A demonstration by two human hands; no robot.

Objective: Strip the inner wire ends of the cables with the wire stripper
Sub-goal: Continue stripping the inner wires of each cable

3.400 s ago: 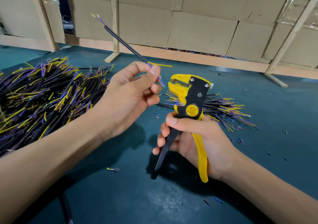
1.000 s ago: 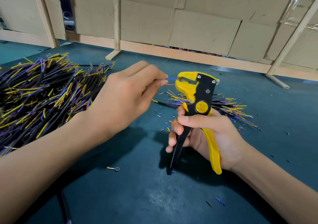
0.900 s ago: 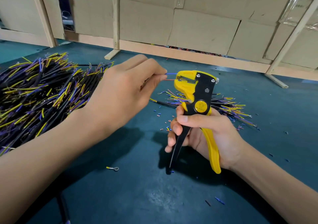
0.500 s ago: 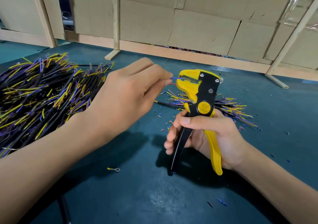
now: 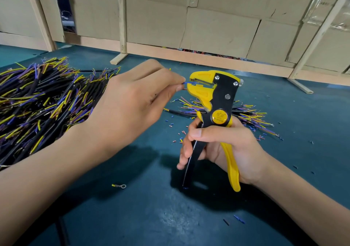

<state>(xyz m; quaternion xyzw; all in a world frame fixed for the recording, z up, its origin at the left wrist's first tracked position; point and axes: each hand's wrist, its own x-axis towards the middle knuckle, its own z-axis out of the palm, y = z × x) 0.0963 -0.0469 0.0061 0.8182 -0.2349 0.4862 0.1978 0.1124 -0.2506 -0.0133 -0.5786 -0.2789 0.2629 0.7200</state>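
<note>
My right hand (image 5: 225,147) grips the handles of a yellow and black wire stripper (image 5: 217,102), held upright with its jaws pointing left. My left hand (image 5: 132,102) pinches a cable whose thin blue inner wire (image 5: 190,83) reaches into the stripper's jaws; a reddish wire end shows just below it and a yellow tip above the fingers. The cable's black sheath is hidden inside my left hand. A big pile of black cables (image 5: 37,102) with yellow and purple wire ends lies at the left. A smaller pile of cables (image 5: 248,119) lies behind the stripper.
The dark teal table (image 5: 151,217) carries scattered bits of cut insulation (image 5: 180,134) and a loose ring terminal (image 5: 119,186). Cardboard boxes (image 5: 217,28) and wooden frame posts (image 5: 121,20) stand along the far edge.
My left hand brought the cable down from an upright hold and fed its blue wire into the stripper's jaws. The stripper has tilted slightly and the handles have closed a little.
</note>
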